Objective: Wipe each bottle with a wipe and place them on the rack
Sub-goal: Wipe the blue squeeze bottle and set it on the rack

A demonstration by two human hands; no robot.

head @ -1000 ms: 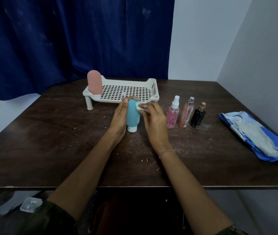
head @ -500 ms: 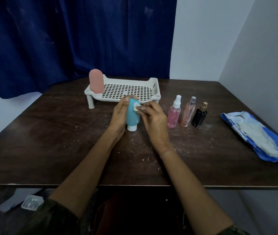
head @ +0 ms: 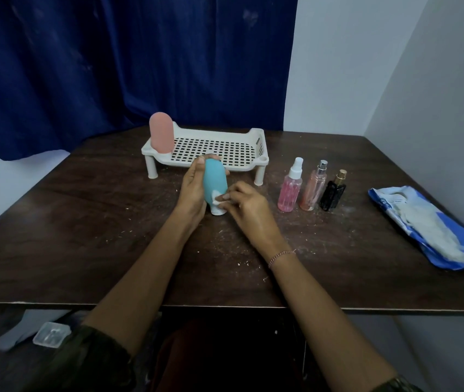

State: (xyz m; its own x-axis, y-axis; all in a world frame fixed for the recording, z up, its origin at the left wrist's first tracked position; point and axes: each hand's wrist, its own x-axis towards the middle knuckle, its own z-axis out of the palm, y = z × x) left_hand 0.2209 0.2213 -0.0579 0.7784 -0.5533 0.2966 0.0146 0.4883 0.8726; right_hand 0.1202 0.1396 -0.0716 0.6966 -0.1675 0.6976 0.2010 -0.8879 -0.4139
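A teal squeeze bottle (head: 214,179) stands cap-down on the dark table, just in front of the white rack (head: 242,162). My left hand (head: 194,188) grips it from the left, fingers curled over its top. My right hand (head: 243,205) pinches a small white wipe (head: 215,198) against the bottle's lower part, near its white cap. A pink squeeze bottle (head: 161,136) stands upright on the rack's left end. To the right of my hands stand three small spray bottles: a pink one (head: 290,190), a pale peach one (head: 313,190) and a black one (head: 333,193).
A blue pack of wipes (head: 429,224) lies open at the table's right side, near the grey wall. A dark blue curtain hangs behind the rack. White crumbs speckle the table (head: 83,222). A small clear plastic lid (head: 51,334) lies on the floor at lower left.
My right hand has slid the wipe down the teal bottle, from near its top to just above the cap. My left hand still holds the bottle in place.
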